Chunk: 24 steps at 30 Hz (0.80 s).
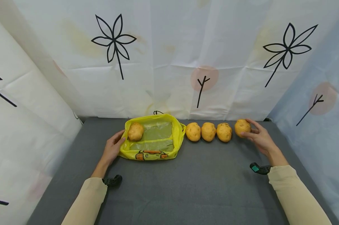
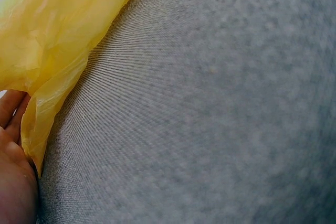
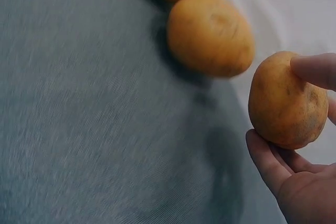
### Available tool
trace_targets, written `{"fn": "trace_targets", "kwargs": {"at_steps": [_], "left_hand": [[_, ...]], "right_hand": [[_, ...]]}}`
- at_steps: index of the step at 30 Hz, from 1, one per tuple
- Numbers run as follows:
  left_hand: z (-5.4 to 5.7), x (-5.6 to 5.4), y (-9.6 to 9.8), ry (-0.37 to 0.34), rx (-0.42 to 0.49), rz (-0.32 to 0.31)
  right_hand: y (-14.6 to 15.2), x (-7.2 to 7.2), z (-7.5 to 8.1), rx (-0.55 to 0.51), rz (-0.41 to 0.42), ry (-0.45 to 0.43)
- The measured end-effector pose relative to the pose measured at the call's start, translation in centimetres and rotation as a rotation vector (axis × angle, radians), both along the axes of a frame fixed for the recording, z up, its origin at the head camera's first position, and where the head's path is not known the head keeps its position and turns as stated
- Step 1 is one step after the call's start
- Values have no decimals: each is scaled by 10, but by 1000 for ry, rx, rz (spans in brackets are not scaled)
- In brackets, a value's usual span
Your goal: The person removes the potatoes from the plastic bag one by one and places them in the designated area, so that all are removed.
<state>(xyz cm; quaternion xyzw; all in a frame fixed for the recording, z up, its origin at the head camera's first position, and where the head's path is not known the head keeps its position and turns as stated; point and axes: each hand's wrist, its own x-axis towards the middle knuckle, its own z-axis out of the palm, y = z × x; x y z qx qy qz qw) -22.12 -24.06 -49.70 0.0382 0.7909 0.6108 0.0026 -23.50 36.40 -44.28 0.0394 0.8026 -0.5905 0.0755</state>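
Observation:
A yellow plastic bag (image 1: 175, 149) lies with its mouth spread wide, one potato (image 1: 135, 132) inside at its left end. My left hand (image 1: 112, 149) grips the bag's left edge; in the left wrist view part of that hand (image 2: 16, 169) is hidden behind the yellow film (image 2: 68, 30). At the right, my right hand (image 1: 260, 139) holds a potato (image 1: 242, 127) between thumb and fingers. The right wrist view shows this potato (image 3: 283, 103) raised off the cloth, its shadow falling below. To its left, three potatoes (image 1: 208, 131) stand in a row beside the bag.
Dark grey cloth (image 1: 197, 184) covers the table. A white printed curtain (image 1: 169, 87) rises right behind the bag and the potatoes, with more curtain at both sides. A thin black cord (image 1: 157, 112) sticks up behind the bag.

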Motion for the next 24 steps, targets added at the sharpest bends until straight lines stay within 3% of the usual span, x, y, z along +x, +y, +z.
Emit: {"fn": "trace_targets", "kwargs": {"at_steps": [7,16,24], "left_hand": [[-20,-9,-6,17,-18,7],[-21,-9,-7,25,0,-2],[-21,-9,-8,11,-9,6]], "right_hand": [[8,-2,-15,30,8,-39],[5,-5,-19,37,25,-44],[2,-8,-20,131,39,-35]]}}
